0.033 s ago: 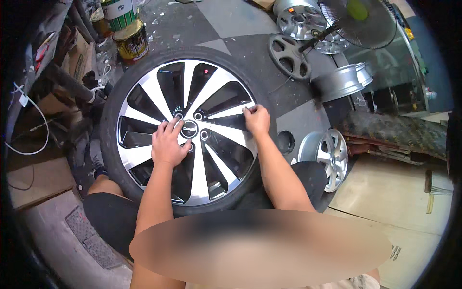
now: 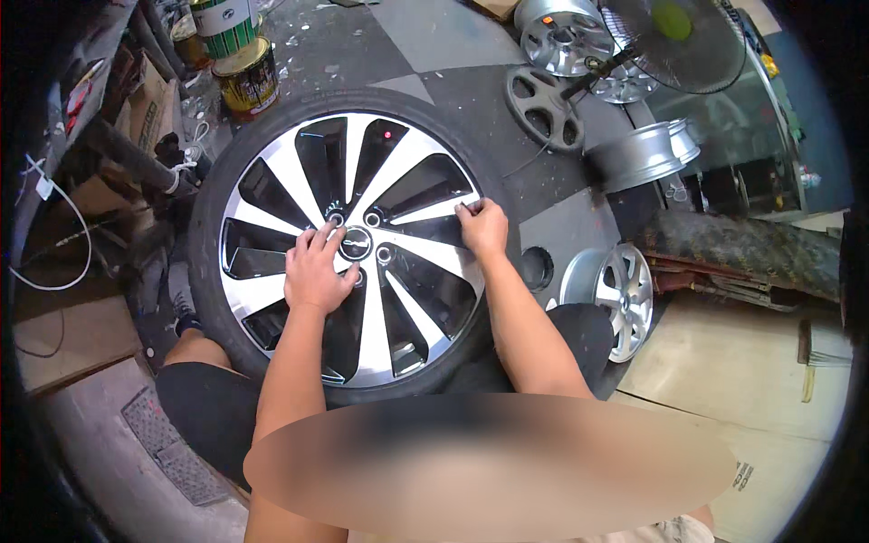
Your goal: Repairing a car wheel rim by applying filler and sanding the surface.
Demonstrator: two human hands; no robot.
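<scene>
A large alloy wheel (image 2: 413, 161) with bright silver spokes and black recesses lies flat in front of me, its black tyre (image 2: 210, 195) around it. My left hand (image 2: 316, 274) rests beside the round centre cap (image 2: 357, 242), fingers spread over the spokes and nearest the bolt holes. At the right side of the rim, my right hand (image 2: 484, 226) is closed, with thumb and fingertips pressed together against the outer end of a spoke. Whatever sits between those fingertips, if anything, is too small or hidden to make out.
Paint cans (image 2: 247, 80) stand beyond the wheel at the left, near a cluttered bench (image 2: 118, 149). A fan (image 2: 674, 41) on a round base (image 2: 546, 107) stands far right. Loose silver rims (image 2: 634, 156) lie around it, another rim (image 2: 625, 303) close to my right knee. Cardboard (image 2: 724, 362) covers the right floor.
</scene>
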